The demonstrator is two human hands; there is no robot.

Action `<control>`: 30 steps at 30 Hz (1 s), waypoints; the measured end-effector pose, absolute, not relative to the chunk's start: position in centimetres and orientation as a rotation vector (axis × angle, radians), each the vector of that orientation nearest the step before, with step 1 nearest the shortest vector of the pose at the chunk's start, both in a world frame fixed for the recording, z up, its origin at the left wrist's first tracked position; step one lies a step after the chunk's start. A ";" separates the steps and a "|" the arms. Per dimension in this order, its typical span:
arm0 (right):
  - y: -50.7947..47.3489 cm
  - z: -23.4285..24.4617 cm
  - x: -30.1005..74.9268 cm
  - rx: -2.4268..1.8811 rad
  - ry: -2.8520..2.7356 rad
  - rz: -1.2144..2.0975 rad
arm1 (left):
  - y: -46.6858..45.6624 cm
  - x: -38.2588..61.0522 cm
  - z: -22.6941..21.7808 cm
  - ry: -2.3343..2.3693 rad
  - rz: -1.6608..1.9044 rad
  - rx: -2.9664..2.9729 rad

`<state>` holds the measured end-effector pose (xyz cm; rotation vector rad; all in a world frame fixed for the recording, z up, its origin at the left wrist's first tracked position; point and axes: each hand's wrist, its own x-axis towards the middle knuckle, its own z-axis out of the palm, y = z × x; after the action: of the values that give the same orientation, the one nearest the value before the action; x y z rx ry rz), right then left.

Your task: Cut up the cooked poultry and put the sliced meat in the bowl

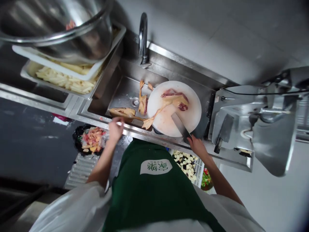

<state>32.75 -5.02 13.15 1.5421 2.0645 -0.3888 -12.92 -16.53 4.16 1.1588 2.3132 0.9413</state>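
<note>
My right hand [196, 145] is closed round the handle of a cleaver [180, 125], whose blade lies on a round white cutting board [191, 109] set over the sink. Raw meat with pale skin and red flesh [175, 98] lies on the board, and a strip of it trails off the board's left edge. My left hand [115, 129] is at the sink's front rim, slightly blurred, with its fingers curled on a pale poultry piece [123, 112] lying in the basin. More poultry bits [142, 101] lie by the drain.
A steel sink [120, 87] with a faucet [143, 38]. At the left, a tray of pale strips [65, 82] sits under a big steel bowl [60, 29]. Below the rim are a black bag of scraps [90, 140] and a crate of diced vegetables [185, 161]. A metal slicer [265, 129] stands at the right.
</note>
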 end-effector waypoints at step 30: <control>-12.1 7.6 38.6 2.512 1.830 -0.851 | 13.6 5.9 11.5 1.467 0.437 1.119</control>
<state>38.63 -12.11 7.58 2.5121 1.8299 -0.8508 5.88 13.55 11.49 1.1191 1.4666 0.4371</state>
